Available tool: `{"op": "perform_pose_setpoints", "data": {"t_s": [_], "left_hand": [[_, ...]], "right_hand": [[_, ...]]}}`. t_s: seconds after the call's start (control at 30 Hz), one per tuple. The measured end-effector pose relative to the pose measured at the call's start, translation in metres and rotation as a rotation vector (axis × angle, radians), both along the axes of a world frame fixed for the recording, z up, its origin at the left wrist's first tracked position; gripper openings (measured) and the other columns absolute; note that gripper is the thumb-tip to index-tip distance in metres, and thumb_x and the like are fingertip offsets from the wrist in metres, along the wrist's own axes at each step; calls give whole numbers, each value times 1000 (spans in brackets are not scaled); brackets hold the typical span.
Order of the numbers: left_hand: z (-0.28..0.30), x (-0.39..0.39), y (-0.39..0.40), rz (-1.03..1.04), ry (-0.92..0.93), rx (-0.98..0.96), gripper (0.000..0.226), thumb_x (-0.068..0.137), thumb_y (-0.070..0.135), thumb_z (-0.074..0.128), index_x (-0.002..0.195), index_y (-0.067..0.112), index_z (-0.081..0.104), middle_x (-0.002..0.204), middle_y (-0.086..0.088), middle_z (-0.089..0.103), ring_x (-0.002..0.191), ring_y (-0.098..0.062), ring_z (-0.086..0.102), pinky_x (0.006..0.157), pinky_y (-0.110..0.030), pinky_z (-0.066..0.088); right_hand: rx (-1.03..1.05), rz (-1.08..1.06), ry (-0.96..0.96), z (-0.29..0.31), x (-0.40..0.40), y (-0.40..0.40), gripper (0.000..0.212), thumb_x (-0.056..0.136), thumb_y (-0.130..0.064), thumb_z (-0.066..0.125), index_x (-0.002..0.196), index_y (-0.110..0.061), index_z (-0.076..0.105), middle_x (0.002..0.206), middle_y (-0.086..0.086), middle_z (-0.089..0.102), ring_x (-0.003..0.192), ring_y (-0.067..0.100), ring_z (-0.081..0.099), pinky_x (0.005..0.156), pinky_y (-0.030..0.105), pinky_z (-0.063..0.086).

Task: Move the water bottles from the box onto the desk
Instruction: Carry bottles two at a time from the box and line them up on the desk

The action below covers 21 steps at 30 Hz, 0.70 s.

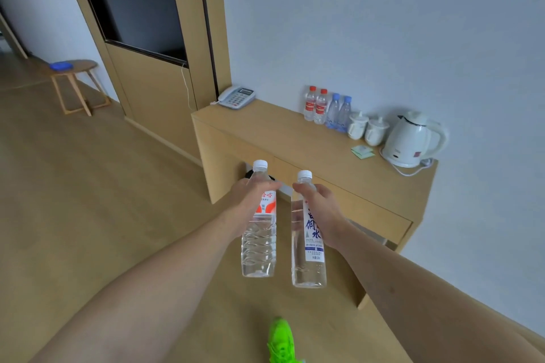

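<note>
The person has both arms stretched out in front, one water bottle in each hand. The left hand [250,194] is wrapped around the upper part of a clear bottle with a red and white label [259,224], fingers curled round it just under the white cap. The right hand [318,203] grips the neck end of a second bottle with a blue and white label [308,239], also white-capped. Both bottles hang pretty much upright, side by side and close but not touching, up in the air over the wooden floor [103,186] and just short of the desk's front edge.

The desk [280,138] is a light wooden one pushed against the pale wall. There's already a little row of four bottles [327,109] standing at the back by the wall: two with red caps on the left, two with blue caps next to them. Right beside those sit two white mugs [367,127] with lids, then a white electric kettle [413,138] at the far right end, with a small green packet [362,152] lying in front of the mugs. A desk phone [237,97] sits at the left end.

Down at the bottom, a bright green shoe [281,339] pokes into view. Further back on the left there's a small round wooden side table [79,74] with something blue on it.
</note>
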<state>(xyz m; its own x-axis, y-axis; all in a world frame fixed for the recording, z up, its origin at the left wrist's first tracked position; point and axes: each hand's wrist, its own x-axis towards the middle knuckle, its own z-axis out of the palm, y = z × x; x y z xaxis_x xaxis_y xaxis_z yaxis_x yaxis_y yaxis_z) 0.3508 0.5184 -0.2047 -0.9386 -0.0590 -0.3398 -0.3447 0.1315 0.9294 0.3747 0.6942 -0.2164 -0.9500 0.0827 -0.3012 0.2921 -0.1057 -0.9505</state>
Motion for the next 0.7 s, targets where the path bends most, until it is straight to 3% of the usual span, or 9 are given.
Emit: {"op": "perform_pose_setpoints", "data": {"t_s": [0.1,0.2,0.27,0.47,0.57,0.7], "left_hand": [[-7,-67,-4,11,18,-14,61,54,56,85,102,20,72,75,1,78,64,-17,75,62,-32,50],[-7,-140,-5,5,36,-23,64,55,53,87,105,15,70,82,-7,79,75,-27,78,76,-43,61],[0,-191,-7,10,47,-33,60,57,52,88,102,17,70,80,-5,79,74,-26,78,78,-42,61],[15,-322,-11,49,44,14,60,57,52,89,101,17,69,76,-3,78,63,-21,76,62,-32,55],[9,-370,-15,33,22,29,60,57,55,88,102,20,68,75,-2,78,63,-20,77,60,-32,55],[-7,-434,-23,-5,-5,51,61,56,56,88,102,20,70,78,-3,78,68,-23,77,68,-38,62]], "right_hand": [[-22,23,4,-5,-70,-3,40,90,-34,73,118,-14,52,71,11,76,57,28,71,54,41,59],[-10,30,26,-4,-146,-4,39,90,-36,73,116,-15,54,70,10,76,53,25,70,50,34,56],[-1,18,31,3,-197,-3,38,88,-37,75,114,-15,56,75,12,75,53,25,69,50,33,56],[0,-6,34,21,-329,-3,35,88,-38,74,110,-17,58,73,10,74,54,25,70,50,34,56],[15,-5,24,16,-376,-11,37,87,-39,74,112,-15,59,72,10,75,54,25,70,49,33,56],[30,-11,-11,4,-436,-24,40,87,-40,74,115,-16,57,90,21,77,66,35,73,55,40,59]]}}
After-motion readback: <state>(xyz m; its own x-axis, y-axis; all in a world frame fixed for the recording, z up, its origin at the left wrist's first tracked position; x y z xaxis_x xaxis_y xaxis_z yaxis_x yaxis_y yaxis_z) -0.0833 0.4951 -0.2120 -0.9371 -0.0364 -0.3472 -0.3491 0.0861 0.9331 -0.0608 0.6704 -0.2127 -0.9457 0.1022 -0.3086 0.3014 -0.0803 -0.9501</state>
